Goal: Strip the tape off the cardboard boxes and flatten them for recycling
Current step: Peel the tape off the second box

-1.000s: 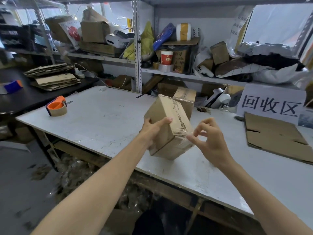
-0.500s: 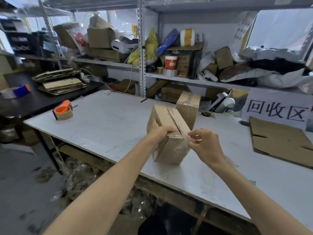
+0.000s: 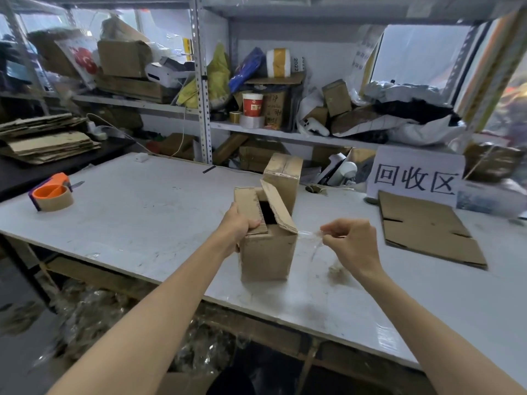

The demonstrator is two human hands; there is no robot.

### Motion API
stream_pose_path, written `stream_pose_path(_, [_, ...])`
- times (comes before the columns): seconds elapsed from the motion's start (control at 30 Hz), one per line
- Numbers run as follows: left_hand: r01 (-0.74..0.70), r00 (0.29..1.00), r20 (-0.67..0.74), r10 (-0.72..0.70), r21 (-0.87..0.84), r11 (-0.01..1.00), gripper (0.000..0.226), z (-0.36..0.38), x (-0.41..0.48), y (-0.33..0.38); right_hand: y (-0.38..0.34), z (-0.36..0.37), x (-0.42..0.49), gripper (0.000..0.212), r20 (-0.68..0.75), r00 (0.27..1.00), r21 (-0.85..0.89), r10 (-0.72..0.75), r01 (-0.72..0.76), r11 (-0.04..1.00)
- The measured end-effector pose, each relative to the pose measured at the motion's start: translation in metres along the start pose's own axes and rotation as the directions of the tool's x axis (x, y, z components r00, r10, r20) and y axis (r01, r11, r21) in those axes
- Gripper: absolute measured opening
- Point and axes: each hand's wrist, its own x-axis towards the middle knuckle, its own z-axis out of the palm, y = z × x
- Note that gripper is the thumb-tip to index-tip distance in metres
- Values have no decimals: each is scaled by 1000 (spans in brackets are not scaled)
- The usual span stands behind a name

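Observation:
A small brown cardboard box (image 3: 268, 252) stands upright on the white table (image 3: 142, 218). My left hand (image 3: 238, 228) grips its top left edge, thumb over the left flap. The right top flap (image 3: 278, 208) is lifted and the box gapes dark inside. My right hand (image 3: 352, 243) pinches a strip of clear tape (image 3: 309, 236) that stretches from the flap's corner out to the right. A second taped box (image 3: 283, 178) stands just behind the first.
A flattened cardboard sheet (image 3: 427, 229) lies at the right, below a white sign (image 3: 415, 173). An orange tape dispenser (image 3: 51, 193) sits at the table's left. Cluttered metal shelves (image 3: 202, 81) rise behind. Stacked flat cardboard (image 3: 45, 138) lies on a dark table at left.
The box was set upright on the table. My right hand pulled the tape off to the right, and the top flaps have opened.

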Motion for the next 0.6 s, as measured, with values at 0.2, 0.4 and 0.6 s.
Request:
stream_pose_path(0.2, [20,1000,-6,-20,-23,1000,44,2,6,-2,20,-1,8,9,58,996,-183,63,-52,982])
stream_pose_path(0.4, [-67,996,-46,72,103,992,48,9,1,2,45,-39,7,15,-53,976,-483,-212,161,861])
stream_pose_path(0.6, [-20,995,-92,47,273,962,66,20,4,-3,64,-20,-11,27,240,948,-741,-210,318,591])
